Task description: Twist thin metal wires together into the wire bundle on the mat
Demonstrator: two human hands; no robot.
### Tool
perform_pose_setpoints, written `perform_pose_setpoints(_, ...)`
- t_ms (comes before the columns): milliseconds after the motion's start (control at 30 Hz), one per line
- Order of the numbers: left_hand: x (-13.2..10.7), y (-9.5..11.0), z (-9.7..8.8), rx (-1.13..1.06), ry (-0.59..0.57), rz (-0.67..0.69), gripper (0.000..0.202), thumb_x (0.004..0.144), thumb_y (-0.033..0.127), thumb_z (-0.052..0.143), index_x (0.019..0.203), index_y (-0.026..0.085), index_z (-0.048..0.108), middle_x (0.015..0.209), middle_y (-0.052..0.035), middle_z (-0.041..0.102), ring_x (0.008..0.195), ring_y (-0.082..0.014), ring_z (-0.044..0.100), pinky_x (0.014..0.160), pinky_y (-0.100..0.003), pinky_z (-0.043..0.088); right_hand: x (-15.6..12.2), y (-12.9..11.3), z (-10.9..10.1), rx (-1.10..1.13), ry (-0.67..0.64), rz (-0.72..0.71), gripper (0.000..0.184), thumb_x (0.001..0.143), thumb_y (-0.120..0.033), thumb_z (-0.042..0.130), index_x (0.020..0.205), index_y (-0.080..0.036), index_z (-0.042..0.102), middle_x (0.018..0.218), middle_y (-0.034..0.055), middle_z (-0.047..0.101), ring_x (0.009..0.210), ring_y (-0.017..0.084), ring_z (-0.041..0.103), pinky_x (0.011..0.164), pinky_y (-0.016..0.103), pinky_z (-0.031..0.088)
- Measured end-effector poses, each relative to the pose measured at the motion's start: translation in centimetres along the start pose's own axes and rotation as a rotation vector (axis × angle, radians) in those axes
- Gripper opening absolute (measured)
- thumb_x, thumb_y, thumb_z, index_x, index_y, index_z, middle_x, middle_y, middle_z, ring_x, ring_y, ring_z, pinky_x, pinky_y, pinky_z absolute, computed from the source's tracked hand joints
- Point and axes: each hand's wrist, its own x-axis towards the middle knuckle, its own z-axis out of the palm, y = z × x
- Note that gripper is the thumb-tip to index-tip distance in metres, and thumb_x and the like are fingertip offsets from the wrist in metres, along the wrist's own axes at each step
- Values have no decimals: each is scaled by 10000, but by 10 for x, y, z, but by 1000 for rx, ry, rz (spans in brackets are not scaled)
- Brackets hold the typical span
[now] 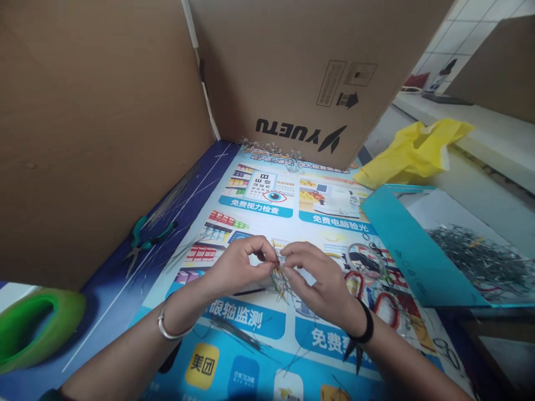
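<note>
My left hand [246,264] pinches thumb against forefinger on a small bundle of thin wires [279,281]. Loose ends hang below the fingertips, with small reddish and yellowish bits among them too fine to make out. From the other side, my right hand [315,278] has its bent fingers and thumb at the same wires. Below the hands, a bunch of straight dark wires [238,333] lies on the printed poster [267,298]. Beside my right wrist are red-handled scissors [387,309], their dark blades partly hidden under the forearm.
Teal-handled pliers [144,240] and loose wires lie left, near a green tape roll [39,328]. Tall cardboard [301,61] walls the back and left. On the right are a clear ring [365,260], a teal box [418,250] of cut wires and a yellow bag [418,153].
</note>
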Motion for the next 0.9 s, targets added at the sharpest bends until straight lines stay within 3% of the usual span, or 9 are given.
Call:
perform_pose_setpoints(167, -4, -3, 3, 118, -3, 181, 104, 760, 82, 537, 759, 168, 595, 770, -21, 651, 718, -123, 604, 680, -247, 481, -2, 4, 3, 131, -34, 177, 210, 869, -123, 471, 1039, -222, 545, 968, 41, 657, 845, 136, 628, 729, 257, 502)
perform_pose_setpoints(433, -3, -13, 9, 307, 114, 525, 153, 802, 44, 524, 836, 185, 575, 830, -46, 651, 828, -144, 625, 718, -267, 503, 2, 8, 7, 180, -81, 248, 167, 872, -113, 468, 907, -209, 599, 816, 8, 649, 755, 120, 613, 700, 243, 487)
perform_pose_setpoints(667, -4, -17, 11, 336, 179, 547, 133, 813, 48, 550, 840, 176, 574, 832, -54, 625, 818, -142, 612, 718, -269, 502, 5, 10, 4, 252, -116, 206, 137, 862, -141, 527, 928, -213, 622, 873, 29, 663, 822, 134, 616, 741, 268, 496)
perform_pose_setpoints(900, -3, -15, 13, 317, 164, 528, 124, 814, 48, 577, 836, 170, 576, 820, -47, 626, 801, -127, 611, 715, -248, 493, 4, 12, 4, 380, -153, 372, 44, 824, -168, 565, 799, -182, 598, 769, 7, 619, 713, 118, 582, 654, 242, 472)
